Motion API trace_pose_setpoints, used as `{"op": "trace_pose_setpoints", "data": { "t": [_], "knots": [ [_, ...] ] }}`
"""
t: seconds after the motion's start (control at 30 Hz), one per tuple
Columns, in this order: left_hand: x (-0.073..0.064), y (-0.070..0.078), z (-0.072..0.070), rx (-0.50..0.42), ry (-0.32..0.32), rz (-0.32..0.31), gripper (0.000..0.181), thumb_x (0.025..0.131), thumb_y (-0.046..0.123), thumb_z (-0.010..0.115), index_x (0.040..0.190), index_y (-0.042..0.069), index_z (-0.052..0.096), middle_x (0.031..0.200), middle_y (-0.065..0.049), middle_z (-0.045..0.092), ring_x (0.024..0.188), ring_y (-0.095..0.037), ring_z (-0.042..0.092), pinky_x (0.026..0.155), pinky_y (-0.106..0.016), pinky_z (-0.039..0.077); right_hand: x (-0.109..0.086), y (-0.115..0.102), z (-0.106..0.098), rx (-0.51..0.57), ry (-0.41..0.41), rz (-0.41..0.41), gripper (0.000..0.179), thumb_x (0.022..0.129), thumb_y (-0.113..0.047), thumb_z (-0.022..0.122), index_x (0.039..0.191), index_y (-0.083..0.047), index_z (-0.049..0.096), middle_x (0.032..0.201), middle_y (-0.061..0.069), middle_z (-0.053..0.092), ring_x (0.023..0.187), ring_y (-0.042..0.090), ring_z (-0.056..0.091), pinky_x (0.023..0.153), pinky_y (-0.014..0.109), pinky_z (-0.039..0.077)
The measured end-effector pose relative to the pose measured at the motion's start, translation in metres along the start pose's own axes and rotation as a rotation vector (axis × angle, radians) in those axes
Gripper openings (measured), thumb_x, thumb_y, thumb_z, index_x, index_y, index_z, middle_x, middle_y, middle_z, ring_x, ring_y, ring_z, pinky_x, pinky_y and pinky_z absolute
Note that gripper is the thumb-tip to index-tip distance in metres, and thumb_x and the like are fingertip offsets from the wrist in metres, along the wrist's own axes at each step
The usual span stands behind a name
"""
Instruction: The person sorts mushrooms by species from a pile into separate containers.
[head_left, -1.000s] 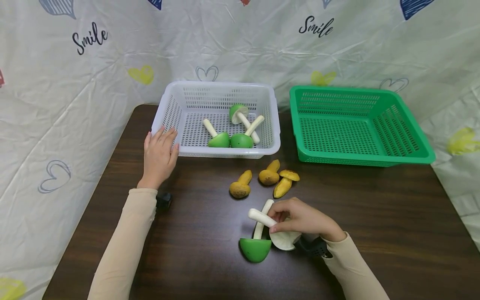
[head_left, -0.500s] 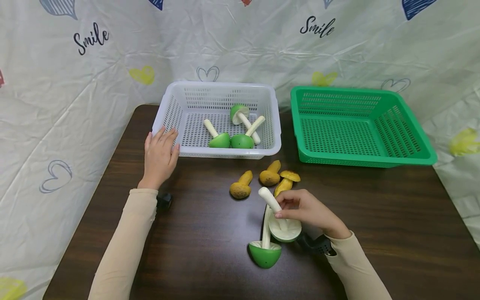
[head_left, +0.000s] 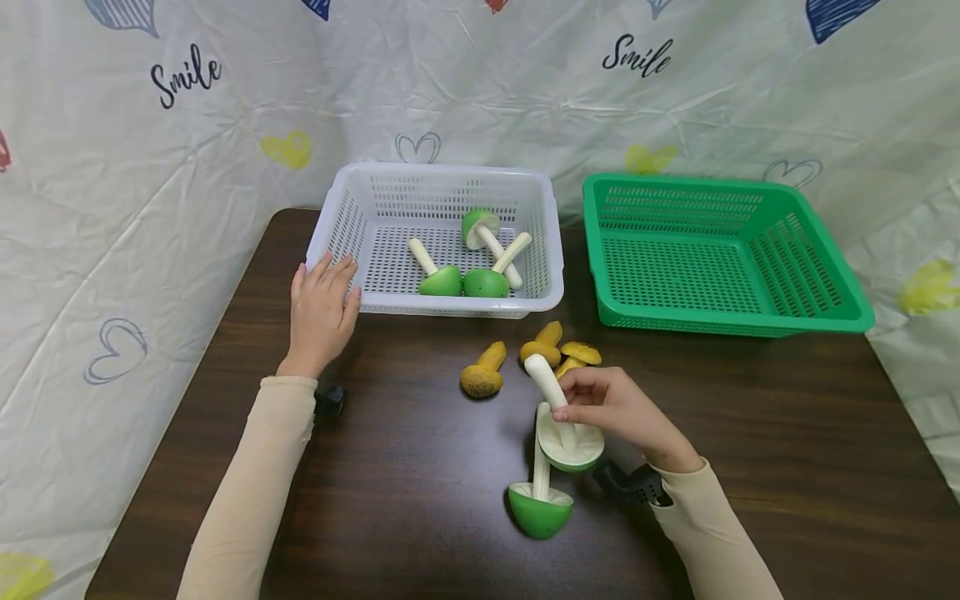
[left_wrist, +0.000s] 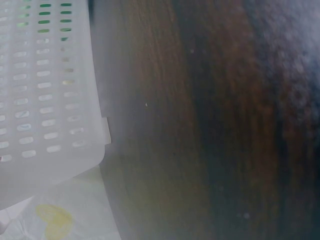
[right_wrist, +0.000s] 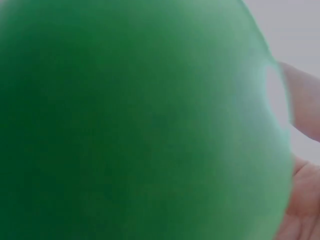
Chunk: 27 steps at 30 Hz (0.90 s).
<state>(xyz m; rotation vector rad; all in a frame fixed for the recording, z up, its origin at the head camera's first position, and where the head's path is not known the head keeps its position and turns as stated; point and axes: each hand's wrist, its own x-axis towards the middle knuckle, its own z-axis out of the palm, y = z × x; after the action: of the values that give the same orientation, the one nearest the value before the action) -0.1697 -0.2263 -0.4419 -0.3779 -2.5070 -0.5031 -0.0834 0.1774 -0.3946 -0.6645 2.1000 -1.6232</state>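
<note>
My right hand [head_left: 622, 417] pinches a green-capped toy mushroom [head_left: 573, 454] by its white stem, which points up and away. Its green cap fills most of the right wrist view and hides much of the hand there. Just below it, a second green mushroom [head_left: 540, 510] lies on the table, its stem partly behind the held one. My left hand [head_left: 318, 321] rests on the near left corner of the white basket [head_left: 442, 306], fingers laid over the rim. Inside that basket lie three green mushrooms [head_left: 487, 283]. The left wrist view shows the basket's side but not the hand.
Beyond my right hand lie three small yellow-brown mushrooms [head_left: 482, 379], one partly hidden by it. A green basket [head_left: 727, 321] stands at the back right of the dark wooden table [head_left: 405, 500]. Behind both baskets hangs a printed white sheet [head_left: 510, 92].
My right hand has moved away from me with the held mushroom, whose stem has turned more upright. The mushroom lying below has shifted right. My left hand stays in place.
</note>
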Motion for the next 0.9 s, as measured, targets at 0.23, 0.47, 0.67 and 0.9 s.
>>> {"op": "trace_pose_setpoints", "data": {
  "t": [0.23, 0.47, 0.67, 0.9],
  "knots": [
    [-0.001, 0.0, 0.0, 0.0, 0.0, 0.002, 0.041, 0.092, 0.021, 0.048, 0.125, -0.002, 0.057, 0.133, -0.016, 0.054, 0.132, -0.033, 0.037, 0.109, -0.055, 0.012, 0.005, -0.005, -0.001, -0.027, 0.014, -0.021, 0.015, 0.081, 0.0, 0.071, 0.093, 0.004, 0.065, 0.082, 0.004, 0.063, 0.07, 0.013, 0.061, 0.061, 0.027, 0.051],
    [-0.001, 0.0, -0.001, -0.003, -0.007, 0.0, 0.041, 0.092, 0.021, 0.048, 0.125, -0.002, 0.057, 0.133, -0.016, 0.054, 0.132, -0.033, 0.037, 0.11, -0.053, 0.011, 0.01, -0.009, -0.002, -0.024, 0.019, -0.028, 0.016, 0.081, -0.001, 0.07, 0.095, 0.006, 0.064, 0.085, 0.005, 0.061, 0.072, 0.013, 0.062, 0.063, 0.027, 0.051],
    [0.0, 0.002, -0.002, -0.003, -0.005, 0.003, 0.043, 0.094, 0.025, 0.043, 0.125, -0.002, 0.057, 0.133, -0.016, 0.053, 0.132, -0.034, 0.037, 0.111, -0.052, 0.01, 0.015, -0.011, -0.004, -0.004, 0.032, -0.071, 0.017, 0.081, 0.002, 0.069, 0.097, 0.009, 0.063, 0.089, 0.004, 0.062, 0.076, 0.014, 0.063, 0.068, 0.027, 0.053],
    [0.0, 0.002, -0.003, -0.004, -0.009, 0.002, 0.044, 0.095, 0.027, 0.042, 0.126, -0.002, 0.057, 0.134, -0.016, 0.053, 0.132, -0.034, 0.037, 0.111, -0.052, 0.009, 0.019, -0.011, -0.005, 0.022, 0.039, -0.1, 0.018, 0.081, 0.004, 0.068, 0.097, 0.011, 0.062, 0.091, 0.006, 0.062, 0.077, 0.016, 0.062, 0.069, 0.028, 0.053]
  ]
}}
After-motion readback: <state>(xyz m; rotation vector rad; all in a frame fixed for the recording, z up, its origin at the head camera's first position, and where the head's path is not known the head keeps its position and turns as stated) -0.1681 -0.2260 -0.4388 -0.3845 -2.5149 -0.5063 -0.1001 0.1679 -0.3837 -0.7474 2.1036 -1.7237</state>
